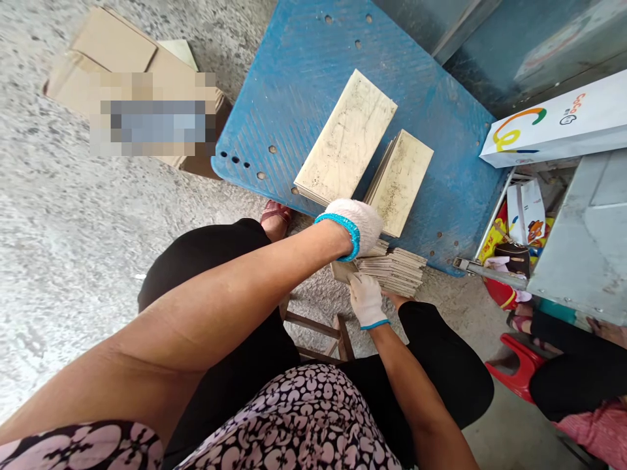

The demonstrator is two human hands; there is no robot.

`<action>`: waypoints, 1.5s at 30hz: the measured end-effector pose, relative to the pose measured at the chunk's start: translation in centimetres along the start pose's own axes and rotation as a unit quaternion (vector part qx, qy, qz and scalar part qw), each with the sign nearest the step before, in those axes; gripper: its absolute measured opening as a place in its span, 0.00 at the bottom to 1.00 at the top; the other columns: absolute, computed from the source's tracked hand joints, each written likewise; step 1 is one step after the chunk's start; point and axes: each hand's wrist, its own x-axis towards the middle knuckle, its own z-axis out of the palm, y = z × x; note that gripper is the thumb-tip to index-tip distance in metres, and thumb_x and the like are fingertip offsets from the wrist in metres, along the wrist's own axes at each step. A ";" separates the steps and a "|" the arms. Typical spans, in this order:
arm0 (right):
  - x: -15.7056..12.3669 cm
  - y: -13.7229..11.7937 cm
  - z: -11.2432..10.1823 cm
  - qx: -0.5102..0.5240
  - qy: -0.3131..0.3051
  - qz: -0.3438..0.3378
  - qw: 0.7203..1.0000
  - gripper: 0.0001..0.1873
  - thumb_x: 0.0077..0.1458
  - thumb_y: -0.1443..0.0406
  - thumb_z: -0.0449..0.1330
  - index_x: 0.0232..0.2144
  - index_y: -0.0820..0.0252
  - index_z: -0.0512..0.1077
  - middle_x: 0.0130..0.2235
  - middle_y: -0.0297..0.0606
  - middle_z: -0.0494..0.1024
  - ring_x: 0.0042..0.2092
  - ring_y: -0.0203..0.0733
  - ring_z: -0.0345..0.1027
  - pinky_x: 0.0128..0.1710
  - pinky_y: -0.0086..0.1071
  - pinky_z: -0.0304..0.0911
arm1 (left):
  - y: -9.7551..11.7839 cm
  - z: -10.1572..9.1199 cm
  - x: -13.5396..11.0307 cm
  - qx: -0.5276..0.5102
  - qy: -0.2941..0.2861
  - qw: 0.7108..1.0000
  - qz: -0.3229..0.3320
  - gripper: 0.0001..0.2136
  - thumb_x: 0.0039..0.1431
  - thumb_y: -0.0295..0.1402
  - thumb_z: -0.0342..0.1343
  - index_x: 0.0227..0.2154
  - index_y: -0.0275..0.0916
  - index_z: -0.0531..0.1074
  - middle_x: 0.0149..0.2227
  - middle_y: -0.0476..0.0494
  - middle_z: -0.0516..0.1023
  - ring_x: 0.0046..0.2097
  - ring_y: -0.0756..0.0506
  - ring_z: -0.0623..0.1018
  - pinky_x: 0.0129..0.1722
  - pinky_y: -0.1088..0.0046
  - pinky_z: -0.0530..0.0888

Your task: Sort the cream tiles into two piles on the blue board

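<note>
My left hand (360, 225), in a white knit glove with a blue cuff, reaches past the near end of a stack of pale rectangular panels (345, 140). Its fingers point down and are hidden from me. Just below it my right hand (366, 301), gloved the same way, pinches the edge of a thin brownish panel (343, 270). Beside both hands more thin panels (394, 269) lie in a fanned pile at the blue board's near edge. A second, speckled stack (404, 186) stands right of the first.
The stacks rest on a ribbed blue plastic board (294, 98) with holes. Cardboard (110, 49) lies on the concrete at left. A white paper bag (558, 121) and a metal cabinet (582, 228) stand at right. Near a red stool (519, 365) another person sits. A wooden stool (318, 326) is below me.
</note>
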 end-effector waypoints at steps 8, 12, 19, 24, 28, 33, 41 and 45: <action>-0.4 0.8 -1.3 0.092 0.034 0.058 0.993 0.13 0.60 0.67 0.52 0.43 0.59 0.75 0.42 0.46 0.77 0.43 0.49 0.69 0.42 0.37 0.63 | -0.4 0.2 -0.2 -0.009 0.004 1.000 -0.018 0.16 0.58 0.32 0.55 0.46 0.32 0.79 0.38 0.28 0.79 0.46 0.34 0.77 0.46 0.61 0.71; -1.5 3.6 -5.8 0.272 0.041 0.104 0.956 0.11 0.56 0.62 0.54 0.31 0.59 0.75 0.34 0.39 0.77 0.37 0.45 0.70 0.41 0.35 0.65 | -0.3 -0.1 -0.2 -0.010 -0.035 0.999 0.016 0.18 0.56 0.37 0.57 0.46 0.34 0.80 0.39 0.29 0.80 0.44 0.36 0.77 0.45 0.64 0.71; -3.1 9.3 -16.9 0.546 -0.045 0.081 0.833 0.18 0.44 0.58 0.66 0.36 0.63 0.79 0.35 0.38 0.80 0.38 0.46 0.72 0.40 0.35 0.67 | 0.8 -1.2 -0.7 -0.083 -0.072 0.988 0.104 0.25 0.53 0.53 0.54 0.44 0.38 0.79 0.39 0.38 0.80 0.35 0.43 0.77 0.32 0.72 0.69; -2.2 10.4 -21.9 0.567 -0.054 0.069 0.819 0.21 0.40 0.55 0.70 0.34 0.65 0.78 0.33 0.41 0.79 0.36 0.47 0.73 0.37 0.37 0.68 | 1.7 -1.9 -0.8 -0.270 -0.065 0.957 0.086 0.20 0.52 0.50 0.54 0.35 0.39 0.79 0.26 0.47 0.76 0.25 0.49 0.70 0.24 0.74 0.62; -1.4 9.6 -22.3 0.527 0.158 0.129 0.825 0.32 0.44 0.54 0.68 0.50 0.64 0.72 0.47 0.46 0.78 0.48 0.49 0.71 0.50 0.43 0.66 | 1.7 -2.0 -0.6 -0.356 -0.006 0.934 0.032 0.18 0.52 0.50 0.54 0.27 0.38 0.75 0.21 0.48 0.70 0.22 0.50 0.67 0.21 0.73 0.60; -2.4 4.8 -17.2 0.493 0.314 0.229 0.778 0.51 0.48 0.50 0.64 0.66 0.68 0.49 0.61 0.58 0.63 0.59 0.50 0.63 0.59 0.44 0.60 | 1.4 -1.6 -0.1 -0.415 0.065 0.906 -0.058 0.17 0.55 0.47 0.53 0.23 0.38 0.70 0.21 0.48 0.69 0.23 0.49 0.68 0.22 0.72 0.62; -1.2 -2.6 -14.2 0.361 0.237 0.280 0.857 0.67 0.32 0.52 0.72 0.69 0.64 0.43 0.65 0.58 0.53 0.64 0.66 0.53 0.60 0.55 0.56 | 2.2 -0.5 0.2 -0.428 0.127 0.889 -0.107 0.18 0.59 0.47 0.48 0.26 0.38 0.73 0.22 0.46 0.73 0.25 0.48 0.71 0.25 0.72 0.64; -0.2 -1.6 -14.4 0.371 0.250 0.272 0.852 0.61 0.34 0.52 0.71 0.67 0.61 0.49 0.63 0.54 0.60 0.61 0.62 0.59 0.59 0.52 0.58 | 2.8 -1.0 -0.2 -0.407 0.110 0.898 -0.121 0.19 0.59 0.46 0.46 0.28 0.38 0.75 0.24 0.43 0.75 0.26 0.46 0.73 0.26 0.71 0.66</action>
